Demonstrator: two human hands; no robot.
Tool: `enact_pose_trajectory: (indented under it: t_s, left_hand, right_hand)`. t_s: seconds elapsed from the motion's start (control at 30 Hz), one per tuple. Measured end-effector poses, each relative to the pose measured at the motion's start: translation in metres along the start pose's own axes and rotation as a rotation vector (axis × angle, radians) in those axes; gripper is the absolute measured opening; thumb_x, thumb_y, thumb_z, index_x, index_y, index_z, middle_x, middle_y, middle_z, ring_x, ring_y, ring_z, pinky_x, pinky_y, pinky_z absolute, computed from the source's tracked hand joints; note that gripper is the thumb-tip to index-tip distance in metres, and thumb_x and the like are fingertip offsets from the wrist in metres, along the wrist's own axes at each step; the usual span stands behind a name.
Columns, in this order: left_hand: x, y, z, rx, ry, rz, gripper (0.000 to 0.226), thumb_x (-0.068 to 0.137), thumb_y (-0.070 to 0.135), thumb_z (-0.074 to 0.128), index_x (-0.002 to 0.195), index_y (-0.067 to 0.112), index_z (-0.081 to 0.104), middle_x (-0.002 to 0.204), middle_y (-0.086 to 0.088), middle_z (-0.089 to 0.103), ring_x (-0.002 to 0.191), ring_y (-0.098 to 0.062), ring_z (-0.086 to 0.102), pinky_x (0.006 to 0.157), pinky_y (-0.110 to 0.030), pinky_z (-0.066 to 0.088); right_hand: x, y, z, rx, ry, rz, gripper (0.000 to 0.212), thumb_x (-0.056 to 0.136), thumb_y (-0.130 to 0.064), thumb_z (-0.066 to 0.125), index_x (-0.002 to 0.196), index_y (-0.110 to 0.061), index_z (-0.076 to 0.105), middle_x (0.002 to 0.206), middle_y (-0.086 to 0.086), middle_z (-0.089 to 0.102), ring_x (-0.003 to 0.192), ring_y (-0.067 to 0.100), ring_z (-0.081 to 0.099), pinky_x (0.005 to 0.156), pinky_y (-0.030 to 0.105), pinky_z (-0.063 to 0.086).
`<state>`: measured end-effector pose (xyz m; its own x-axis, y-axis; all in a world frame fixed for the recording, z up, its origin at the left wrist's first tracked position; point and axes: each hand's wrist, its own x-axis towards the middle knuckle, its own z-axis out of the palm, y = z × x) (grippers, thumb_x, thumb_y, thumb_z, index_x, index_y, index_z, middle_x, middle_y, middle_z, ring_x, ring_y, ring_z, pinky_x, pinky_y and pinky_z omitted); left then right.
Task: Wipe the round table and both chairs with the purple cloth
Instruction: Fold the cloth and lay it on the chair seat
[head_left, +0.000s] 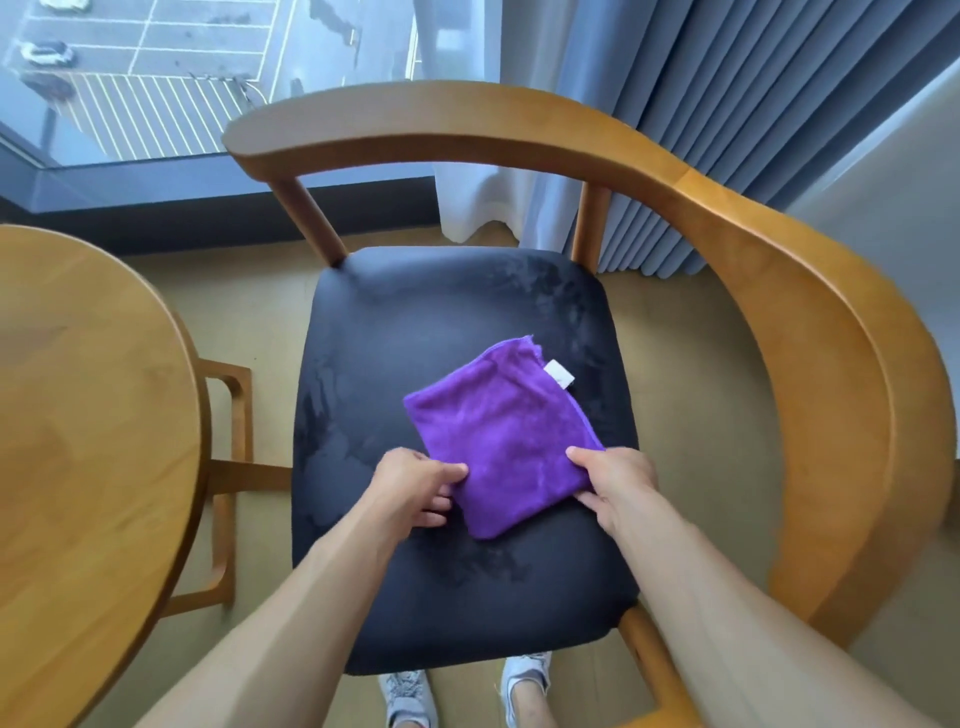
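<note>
A folded purple cloth (506, 434) with a small white tag lies on the black seat (415, 322) of a wooden chair (810, 332) in the middle of the view. My left hand (415, 488) pinches the cloth's near left edge, thumb on top and fingers curled under. At the near right corner, my right hand (613, 483) pinches the cloth the same way. Damp-looking streaks show on the seat. The round wooden table (78, 426) fills the left side.
The chair's curved backrest and armrest wrap round the far and right sides of the seat. Grey curtains (727, 104) hang behind it and a window (156, 78) lies at the far left. The table's wooden base (228, 467) stands by the seat. My shoes (410, 696) show below.
</note>
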<state>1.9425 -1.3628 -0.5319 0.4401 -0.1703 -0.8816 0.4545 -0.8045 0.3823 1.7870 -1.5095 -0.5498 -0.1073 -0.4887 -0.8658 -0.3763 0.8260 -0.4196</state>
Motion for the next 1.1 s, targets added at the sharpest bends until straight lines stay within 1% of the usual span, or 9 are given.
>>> enact_pose_trajectory:
  t_s: [0.13,0.27,0.37,0.5,0.63,0.77,0.87,0.97,1.1]
  left_hand:
    - [0.019,0.018,-0.018,0.311,0.445,0.414,0.044,0.076,0.032,0.079,0.110,0.013,0.059,0.112,-0.007,0.061,0.100,-0.023,0.058,0.091,-0.035,0.049]
    - [0.035,0.064,-0.005,0.639,0.331,0.583,0.061,0.080,0.050,0.074,0.124,0.012,0.054,0.124,-0.009,0.054,0.117,-0.031,0.054,0.099,-0.043,0.045]
    - [0.039,0.084,0.006,0.825,0.262,0.546,0.061,0.077,0.064,0.069,0.105,0.012,0.053,0.110,-0.007,0.062,0.100,-0.031,0.060,0.077,-0.038,0.047]
    - [0.039,0.099,0.010,0.869,0.156,0.446,0.066,0.079,0.071,0.064,0.101,0.010,0.050,0.095,-0.003,0.059,0.091,-0.029,0.059,0.069,-0.034,0.040]
    - [0.037,0.112,0.010,0.897,-0.023,0.361,0.058,0.081,0.072,0.062,0.076,0.015,0.051,0.084,-0.001,0.056,0.084,-0.025,0.056,0.072,-0.031,0.040]
    - [0.043,0.109,-0.003,0.723,-0.228,0.283,0.034,0.087,0.044,0.071,0.095,0.012,0.068,0.100,-0.003,0.072,0.090,-0.024,0.070,0.085,-0.036,0.057]
    - [0.036,0.098,-0.018,0.375,-0.395,0.244,0.017,0.096,0.023,0.065,0.107,0.013,0.072,0.106,-0.006,0.076,0.097,-0.023,0.073,0.092,-0.042,0.058]
    - [0.006,0.097,-0.041,0.157,-0.417,0.273,0.017,0.101,0.020,0.058,0.110,0.016,0.071,0.109,-0.005,0.075,0.097,-0.020,0.072,0.091,-0.037,0.056]
    - [-0.070,0.130,-0.077,-0.009,-0.319,0.358,0.014,0.101,0.026,0.057,0.106,0.022,0.069,0.093,0.000,0.077,0.081,-0.016,0.073,0.074,-0.029,0.058]
  right_hand:
    - [-0.006,0.015,0.012,0.201,0.015,0.108,0.039,0.074,-0.007,0.083,0.107,-0.003,0.062,0.110,0.014,0.068,0.091,0.031,0.070,0.086,0.049,0.058]
    - [-0.014,0.020,0.029,0.193,0.034,0.137,0.067,0.069,-0.018,0.087,0.127,-0.008,0.056,0.118,0.011,0.065,0.094,0.029,0.066,0.086,0.039,0.055]
    - [-0.017,0.022,0.035,0.224,-0.008,0.157,0.075,0.059,-0.021,0.091,0.125,-0.010,0.057,0.113,0.011,0.068,0.092,0.030,0.069,0.086,0.039,0.057]
    - [-0.026,0.021,0.036,0.303,-0.096,0.183,0.061,0.069,-0.013,0.089,0.121,-0.008,0.059,0.104,0.015,0.072,0.086,0.030,0.073,0.083,0.043,0.060]
    - [-0.034,0.023,0.031,0.367,-0.164,0.108,0.046,0.078,-0.008,0.082,0.119,-0.012,0.062,0.105,0.012,0.073,0.090,0.027,0.072,0.088,0.047,0.058]
    - [-0.036,0.031,0.028,0.403,-0.187,0.006,0.039,0.083,-0.010,0.078,0.119,-0.019,0.065,0.109,0.008,0.074,0.094,0.025,0.073,0.090,0.045,0.058]
    - [-0.038,0.025,0.022,0.279,-0.128,-0.158,0.034,0.088,-0.019,0.074,0.121,-0.020,0.066,0.111,0.002,0.073,0.095,0.017,0.071,0.075,0.029,0.057]
    - [-0.061,-0.007,0.014,0.163,-0.130,-0.347,0.026,0.090,-0.022,0.071,0.116,-0.024,0.066,0.110,-0.003,0.071,0.095,0.010,0.069,0.072,0.021,0.053]
    - [-0.114,-0.075,0.010,0.019,-0.190,-0.545,0.035,0.092,-0.033,0.068,0.125,-0.029,0.060,0.119,-0.007,0.065,0.106,0.011,0.063,0.090,0.029,0.052]
